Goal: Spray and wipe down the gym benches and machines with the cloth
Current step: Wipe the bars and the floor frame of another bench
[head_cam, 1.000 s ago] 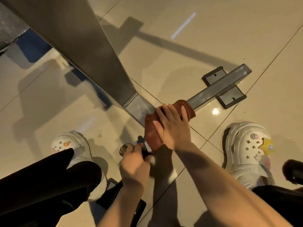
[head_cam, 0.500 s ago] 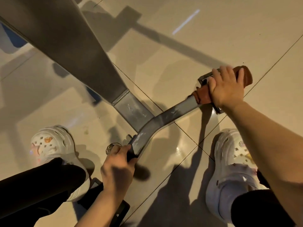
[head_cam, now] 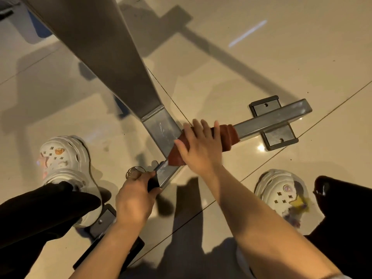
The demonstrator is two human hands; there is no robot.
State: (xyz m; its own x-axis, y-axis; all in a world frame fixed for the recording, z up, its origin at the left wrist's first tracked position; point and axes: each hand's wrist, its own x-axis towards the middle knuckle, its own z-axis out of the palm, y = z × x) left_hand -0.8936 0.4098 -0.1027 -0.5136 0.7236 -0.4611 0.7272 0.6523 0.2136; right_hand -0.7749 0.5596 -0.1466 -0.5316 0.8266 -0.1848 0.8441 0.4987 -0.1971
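- Here, the right hand (head_cam: 198,147) presses a reddish-brown folded cloth (head_cam: 227,137), fingers spread flat, onto the grey steel floor bar (head_cam: 267,121).
- The left hand (head_cam: 134,195) grips a dark spray bottle (head_cam: 152,183).

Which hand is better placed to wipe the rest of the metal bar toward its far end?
The right hand. It already presses the cloth flat on the bar. The left hand grips the bar's near end and holds no cloth.

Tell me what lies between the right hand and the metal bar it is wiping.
In the head view, the reddish-brown cloth lies between the right hand and the bar, draped over it.
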